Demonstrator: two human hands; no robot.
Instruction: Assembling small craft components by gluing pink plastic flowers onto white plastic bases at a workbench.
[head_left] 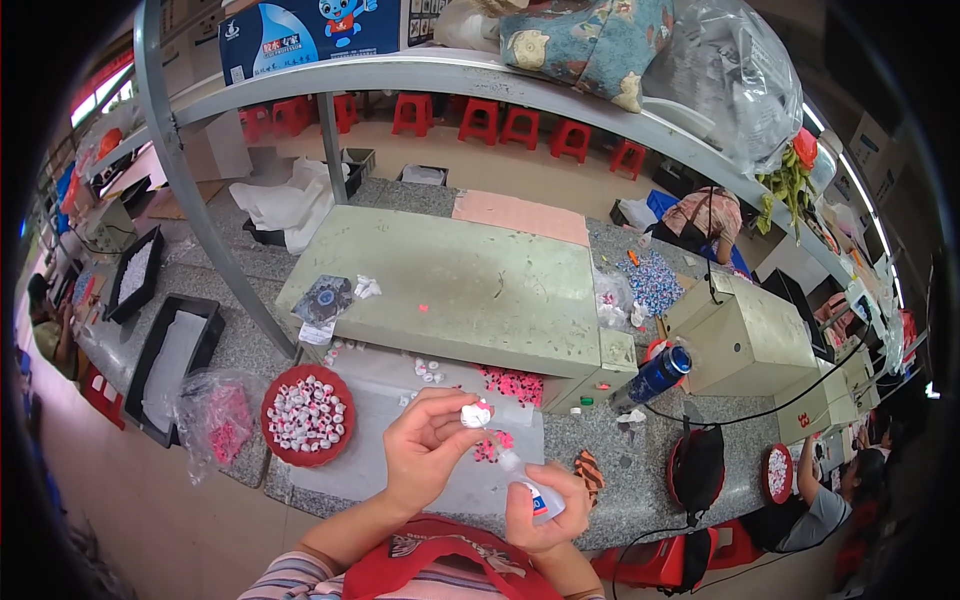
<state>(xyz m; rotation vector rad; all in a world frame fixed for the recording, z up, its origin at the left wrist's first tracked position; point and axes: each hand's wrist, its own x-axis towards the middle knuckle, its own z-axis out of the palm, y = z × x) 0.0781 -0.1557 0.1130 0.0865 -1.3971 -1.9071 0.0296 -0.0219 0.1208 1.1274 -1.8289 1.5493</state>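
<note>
The left hand (425, 445) pinches a small white piece (475, 414) between thumb and fingertips, just above the clear sheet (400, 470) spread along the counter's (640, 470) near edge. The right hand (545, 510) is wrapped tight around a small glue bottle (530, 490), its nozzle tilted up toward the white piece. A red dish (307, 412) of white pieces sits to the left on the sheet's corner, and pink pieces (512, 384) lie at the far edge.

Beyond the green bench (450, 285) stood seven red stools (478, 120), left of it two black trays (175, 360), and on its right one blue bottle (655, 377).
</note>
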